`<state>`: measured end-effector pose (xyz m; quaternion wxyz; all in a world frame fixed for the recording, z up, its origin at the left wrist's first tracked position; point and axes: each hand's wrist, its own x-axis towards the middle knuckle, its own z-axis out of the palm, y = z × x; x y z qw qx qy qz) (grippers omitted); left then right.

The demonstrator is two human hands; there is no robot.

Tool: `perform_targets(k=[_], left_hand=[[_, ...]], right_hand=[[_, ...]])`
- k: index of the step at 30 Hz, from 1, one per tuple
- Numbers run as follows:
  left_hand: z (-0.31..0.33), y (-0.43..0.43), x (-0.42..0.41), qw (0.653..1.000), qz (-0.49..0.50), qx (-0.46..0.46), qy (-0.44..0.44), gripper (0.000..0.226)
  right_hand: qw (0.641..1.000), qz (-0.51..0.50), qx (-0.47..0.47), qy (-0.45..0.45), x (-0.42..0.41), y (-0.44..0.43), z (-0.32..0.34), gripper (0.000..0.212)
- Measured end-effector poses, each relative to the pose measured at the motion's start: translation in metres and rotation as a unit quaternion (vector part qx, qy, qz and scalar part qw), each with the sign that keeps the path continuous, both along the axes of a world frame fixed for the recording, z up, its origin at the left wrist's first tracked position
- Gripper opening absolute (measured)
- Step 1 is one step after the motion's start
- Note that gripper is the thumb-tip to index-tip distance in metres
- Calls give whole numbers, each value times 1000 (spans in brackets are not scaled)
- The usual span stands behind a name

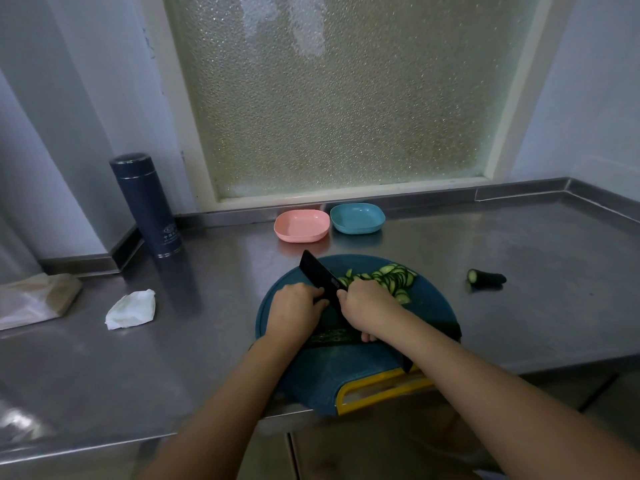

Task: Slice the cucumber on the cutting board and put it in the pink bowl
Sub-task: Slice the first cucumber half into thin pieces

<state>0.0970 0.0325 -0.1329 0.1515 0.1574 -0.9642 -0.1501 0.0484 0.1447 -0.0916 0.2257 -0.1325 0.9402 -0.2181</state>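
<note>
A round blue cutting board (429, 306) with a yellow handle lies at the counter's front edge. My right hand (367, 303) grips the handle of a black knife (320, 273), whose blade points up and to the left over the board. My left hand (294, 308) sits just left of the blade, fingers curled over the dark green cucumber (327, 337), which shows only below my wrists. Several cucumber slices (391, 277) are piled on the board's far right part. The pink bowl (301, 226) stands empty behind the board.
A blue bowl (357, 218) sits right of the pink one. A cut cucumber end (486, 277) lies on the steel counter to the right. At the left are a dark thermos (147, 206), a crumpled tissue (131, 309) and a paper bag (34, 299).
</note>
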Motion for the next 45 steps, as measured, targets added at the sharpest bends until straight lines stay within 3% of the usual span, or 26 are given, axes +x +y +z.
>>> perform_targets(k=[4,9,13,21,36,42,45], left_hand=[[1,0,2,1000,-1,9,5,33],[2,0,4,1000,0,21,6,34],[3,1,5,999,0,36,7,33],[3,1,5,998,5,59,21,31],[3,2,5,998,14,62,20,25],[3,1,5,998,11,63,20,24],[2,1,4,998,11,51,19,25]], right_hand=[[1000,5,3,24,0,0,0,44],[999,-1,43,15,-4,-3,-2,34],[1000,3,1,17,-4,-3,-2,33],[999,8,-28,-21,-6,8,4,57],[995,27,-94,-7,0,18,-1,53],[998,26,-48,-6,1,11,-1,57],[1000,22,-17,7,2,5,0,46]])
